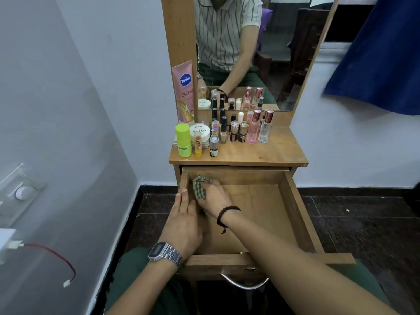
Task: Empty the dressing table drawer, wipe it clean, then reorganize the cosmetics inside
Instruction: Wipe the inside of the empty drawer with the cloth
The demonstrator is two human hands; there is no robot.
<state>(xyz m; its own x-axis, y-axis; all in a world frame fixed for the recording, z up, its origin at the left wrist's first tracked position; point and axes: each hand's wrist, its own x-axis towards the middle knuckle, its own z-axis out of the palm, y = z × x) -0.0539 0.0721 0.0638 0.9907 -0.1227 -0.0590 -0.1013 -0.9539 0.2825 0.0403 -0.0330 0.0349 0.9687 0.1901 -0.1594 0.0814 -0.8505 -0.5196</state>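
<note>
My right hand (210,196) bunches the soft, limp checked cloth (199,187) in the drawer (297,201), frame centre; left hand (181,214) lies flat-fingered on its left wall. Glass bottles (259,128) look fragile; I'd take them by the body.

— What can't you make out?
— The right hand (210,196) covers most of the crumpled green checked cloth (199,187).
— And the labels?
— The small glass cosmetic bottles (238,130) carry print too small to read; the blue fabric (381,57) runs off the right edge.
</note>
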